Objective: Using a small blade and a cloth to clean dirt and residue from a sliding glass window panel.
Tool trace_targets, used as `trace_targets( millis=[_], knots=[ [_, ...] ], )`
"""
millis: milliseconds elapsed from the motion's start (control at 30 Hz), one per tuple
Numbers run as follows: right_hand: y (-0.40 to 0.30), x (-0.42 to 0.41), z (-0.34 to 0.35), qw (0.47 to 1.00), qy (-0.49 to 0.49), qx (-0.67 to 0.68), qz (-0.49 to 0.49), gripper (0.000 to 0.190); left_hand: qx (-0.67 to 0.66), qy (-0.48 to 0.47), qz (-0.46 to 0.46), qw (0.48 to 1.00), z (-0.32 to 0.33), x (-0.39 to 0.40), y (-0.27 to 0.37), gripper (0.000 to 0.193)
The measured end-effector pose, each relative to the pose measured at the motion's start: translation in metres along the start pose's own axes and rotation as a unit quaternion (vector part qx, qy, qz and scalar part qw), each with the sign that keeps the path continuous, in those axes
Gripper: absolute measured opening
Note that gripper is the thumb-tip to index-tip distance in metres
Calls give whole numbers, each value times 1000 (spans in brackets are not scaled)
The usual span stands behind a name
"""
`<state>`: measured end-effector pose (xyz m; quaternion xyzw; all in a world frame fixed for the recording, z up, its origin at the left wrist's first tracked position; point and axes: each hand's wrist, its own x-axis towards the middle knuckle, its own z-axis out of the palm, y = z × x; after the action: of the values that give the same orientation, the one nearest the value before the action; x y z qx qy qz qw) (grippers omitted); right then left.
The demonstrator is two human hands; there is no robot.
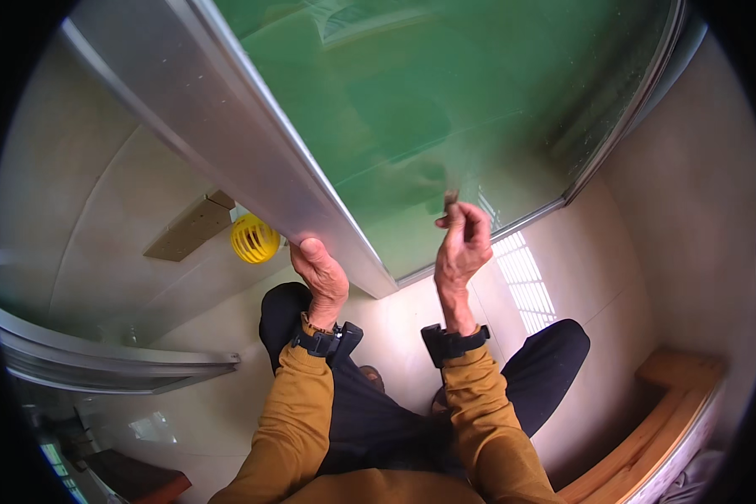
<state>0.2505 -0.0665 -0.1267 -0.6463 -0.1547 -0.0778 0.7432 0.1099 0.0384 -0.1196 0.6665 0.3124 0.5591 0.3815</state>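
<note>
A green-tinted glass panel (416, 126) in a grey metal frame (252, 138) stands before me. My left hand (322, 271) rests against the lower part of the wide metal frame, thumb on its face; its other fingers are hidden behind the edge. My right hand (463, 242) is in front of the glass near its lower edge, pinching a small brownish object (451, 198) between thumb and fingertips. That object is blurred, so I cannot tell what it is. Both wrists carry black strapped devices.
A yellow slotted ball-shaped thing (255, 239) and a beige box (190, 227) are left of the frame. A curved metal rail (120, 359) lies at the left. Wooden furniture (652, 435) stands at the lower right, and a dark red-edged piece (140, 477) at the lower left.
</note>
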Motion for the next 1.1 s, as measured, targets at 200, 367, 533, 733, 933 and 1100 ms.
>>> trace_targets(
  millis=[200,367,533,733,933,1100],
  knots=[
    [1,-25,10,999,-18,-49,9,2,-50,-28,-5,998,7,3,9,62],
    [-2,-65,21,991,-64,-92,-67,5,-53,-20,12,998,10,2,13,62],
    [-8,-14,8,998,-15,-62,-27,4,-40,-37,17,998,9,5,20,64],
    [-13,-66,25,987,-101,-91,-92,5,-49,-31,-3,998,10,2,16,67],
    [-15,-40,18,997,-51,-54,-5,4,-47,-51,12,998,9,5,22,65],
    [-23,-74,27,992,-108,-59,-38,5,-64,-27,7,998,13,1,23,65]
  ],
)
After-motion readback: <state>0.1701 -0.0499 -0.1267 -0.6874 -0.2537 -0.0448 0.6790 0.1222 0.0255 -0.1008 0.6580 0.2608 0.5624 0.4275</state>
